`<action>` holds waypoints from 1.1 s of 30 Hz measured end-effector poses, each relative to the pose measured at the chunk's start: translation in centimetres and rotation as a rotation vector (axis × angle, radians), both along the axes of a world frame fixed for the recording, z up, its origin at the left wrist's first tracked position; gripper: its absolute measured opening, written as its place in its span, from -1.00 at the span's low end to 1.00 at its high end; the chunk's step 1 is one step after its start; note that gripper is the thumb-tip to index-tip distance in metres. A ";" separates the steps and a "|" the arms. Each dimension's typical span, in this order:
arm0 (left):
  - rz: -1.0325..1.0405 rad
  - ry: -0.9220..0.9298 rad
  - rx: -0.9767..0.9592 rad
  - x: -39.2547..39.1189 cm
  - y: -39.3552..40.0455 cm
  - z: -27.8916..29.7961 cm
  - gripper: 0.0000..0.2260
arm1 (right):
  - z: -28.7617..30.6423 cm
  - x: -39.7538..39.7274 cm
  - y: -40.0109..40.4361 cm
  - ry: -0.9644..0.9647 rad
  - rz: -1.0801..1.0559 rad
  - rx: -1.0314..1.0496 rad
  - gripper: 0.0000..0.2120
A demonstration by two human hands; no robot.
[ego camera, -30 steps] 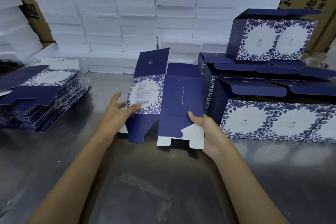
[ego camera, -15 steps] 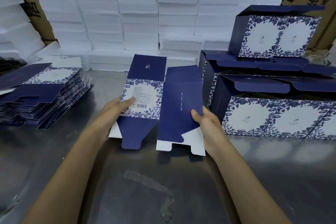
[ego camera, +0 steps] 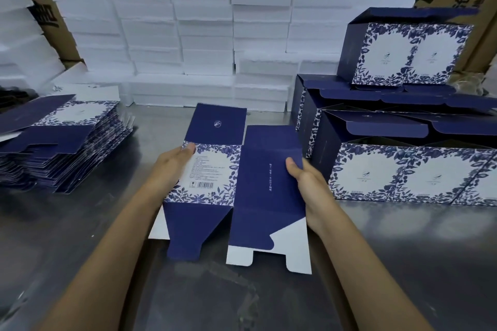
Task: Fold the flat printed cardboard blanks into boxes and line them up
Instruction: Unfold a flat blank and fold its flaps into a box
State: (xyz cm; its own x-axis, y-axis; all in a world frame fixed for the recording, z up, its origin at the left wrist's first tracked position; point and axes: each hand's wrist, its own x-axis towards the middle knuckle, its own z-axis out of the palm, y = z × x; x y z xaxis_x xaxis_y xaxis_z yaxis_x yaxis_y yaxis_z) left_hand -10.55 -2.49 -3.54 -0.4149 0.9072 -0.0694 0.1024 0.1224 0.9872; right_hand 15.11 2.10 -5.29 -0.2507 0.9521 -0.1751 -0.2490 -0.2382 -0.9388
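Gripping flat navy floral cardboard blank (ego camera: 236,185) w/ left hand (ego camera: 172,166) & right hand (ego camera: 306,183), long axis running 12–6.

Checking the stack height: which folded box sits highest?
The folded box at upper right, resting on top of the lower boxes; the rest stand on the table.

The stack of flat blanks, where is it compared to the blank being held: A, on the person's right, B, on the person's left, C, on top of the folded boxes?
B: the stack of flat blanks lies on the table's left side, left of the left hand, while the folded boxes stand on the right.
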 end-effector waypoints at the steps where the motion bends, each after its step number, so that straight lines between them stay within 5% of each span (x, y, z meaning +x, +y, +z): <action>1: 0.004 0.025 0.037 0.2 -0.1 0.0 -0.71 | 0.2 0.1 0.0 0.007 0.012 -0.006 -0.82; 6: 0.159 -0.020 0.103 0.2 0.0 0.0 -0.69 | 0.4 0.7 0.1 -0.042 0.104 0.036 -0.76; 11: 0.115 0.153 0.072 1.0 0.5 -0.5 -0.72 | 0.9 0.9 -0.1 -0.113 -0.024 0.089 -0.74; 14: -0.197 0.258 0.004 0.9 0.7 -0.5 -0.35 | 1.7 1.5 -0.2 -0.034 0.026 -0.003 -0.83; 17: -0.498 0.258 -0.087 0.8 0.3 0.0 0.04 | 2.6 1.9 -0.6 0.059 0.080 -0.079 -0.63; 19: -0.580 0.222 -0.019 1.1 -0.1 0.3 0.10 | 3.0 2.0 -0.5 0.217 0.120 -0.049 -0.55; 22: -0.634 0.153 0.138 2.4 -0.2 0.4 0.05 | 3.2 2.1 -0.3 0.292 0.139 0.025 -0.56; 27: -0.394 0.082 0.377 3.9 -0.1 0.8 -0.23 | 2.6 1.9 -0.5 0.066 0.215 0.274 -0.59; 30: -0.305 0.101 0.409 4.2 -0.1 0.8 -0.51 | 2.0 1.4 -0.6 -0.023 0.153 0.340 -0.55; 33: -0.282 0.108 0.405 4.6 -0.3 1.0 -0.57 | 1.5 0.6 -0.9 -0.153 0.087 0.405 -0.49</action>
State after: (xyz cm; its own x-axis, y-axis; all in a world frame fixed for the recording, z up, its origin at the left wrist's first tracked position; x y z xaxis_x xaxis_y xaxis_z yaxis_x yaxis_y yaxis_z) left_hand -5.92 -2.81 -2.49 -0.1355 0.9303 0.3408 0.1809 -0.3150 0.9317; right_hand 15.75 1.15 -3.82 -0.3327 0.9282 0.1666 -0.0957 0.1425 -0.9852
